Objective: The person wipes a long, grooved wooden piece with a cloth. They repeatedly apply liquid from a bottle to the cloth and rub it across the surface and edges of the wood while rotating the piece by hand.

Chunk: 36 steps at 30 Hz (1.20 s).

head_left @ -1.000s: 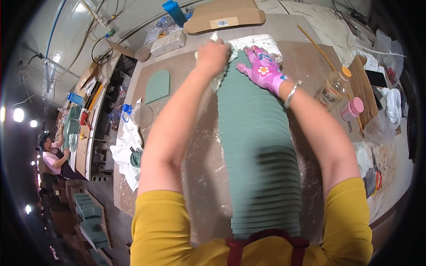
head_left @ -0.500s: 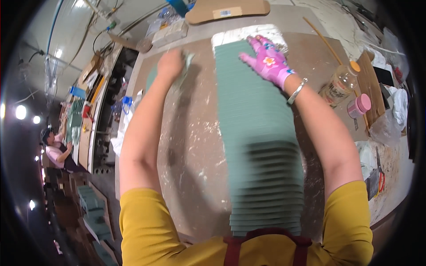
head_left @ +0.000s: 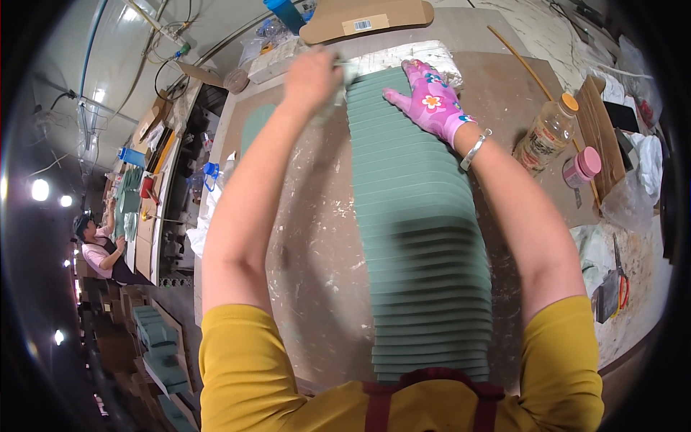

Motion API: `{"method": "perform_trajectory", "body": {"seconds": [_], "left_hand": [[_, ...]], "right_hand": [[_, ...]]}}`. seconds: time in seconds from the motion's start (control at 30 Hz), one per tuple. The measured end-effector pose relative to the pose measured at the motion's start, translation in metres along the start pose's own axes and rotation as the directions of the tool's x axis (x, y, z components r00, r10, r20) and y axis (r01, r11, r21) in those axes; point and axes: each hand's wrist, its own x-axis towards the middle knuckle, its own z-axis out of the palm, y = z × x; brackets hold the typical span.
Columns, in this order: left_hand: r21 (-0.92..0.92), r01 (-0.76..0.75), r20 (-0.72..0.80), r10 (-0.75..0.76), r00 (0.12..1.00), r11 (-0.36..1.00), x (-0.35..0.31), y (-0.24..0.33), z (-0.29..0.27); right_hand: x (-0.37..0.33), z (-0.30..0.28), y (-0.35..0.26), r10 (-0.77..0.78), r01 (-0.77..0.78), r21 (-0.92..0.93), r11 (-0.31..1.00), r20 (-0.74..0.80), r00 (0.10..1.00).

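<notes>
A long row of overlapping green sheets runs from near my body to a white-smeared block at the far end. My right hand, in a pink flowered glove, lies flat on the far right part of the sheets, thumb spread from the fingers. My bare left hand is closed, blurred by motion, beside the far left corner of the row. From it hangs a pale, crumpled cloth, partly hidden by the hand. Another green piece with a rounded end lies left of my forearm.
The brown board under the sheets has whitish smears. To the right are a stick, a clear bottle with an orange cap, a pink-lidded jar and scissors. Brown cardboard lies beyond. A person stands far left.
My left hand has moved right and away from me with the cloth, from the green piece at the left to the row's far left corner. My gloved right hand stays nearly in place.
</notes>
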Motion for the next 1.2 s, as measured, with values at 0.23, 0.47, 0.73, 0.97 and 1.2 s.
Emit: {"method": "perform_trajectory", "body": {"seconds": [0.23,0.47,0.73,0.97,1.2], "left_hand": [[0.313,0.057,0.406,-0.188,0.894,0.948,-0.027,-0.024,0.008],[-0.043,0.225,0.193,-0.213,0.958,0.973,0.006,0.008,0.015],[0.160,0.140,0.396,-0.194,0.897,0.977,-0.013,-0.057,0.029],[-0.304,-0.004,-0.079,-0.021,0.997,0.953,0.008,0.021,0.008],[-0.212,-0.127,0.068,0.145,0.987,0.969,0.005,0.038,0.034]], "right_hand": [[-0.003,-0.001,0.002,0.004,-0.005,0.042,0.999,0.033,0.999],[-0.002,0.002,-0.002,-0.013,0.013,0.022,1.000,0.017,1.000],[0.001,0.007,0.002,-0.044,0.046,0.040,0.998,-0.034,0.998],[-0.003,0.006,0.004,-0.023,0.027,0.070,0.997,-0.053,0.998],[-0.001,0.011,0.006,0.016,-0.020,0.122,0.992,0.035,0.999]]}}
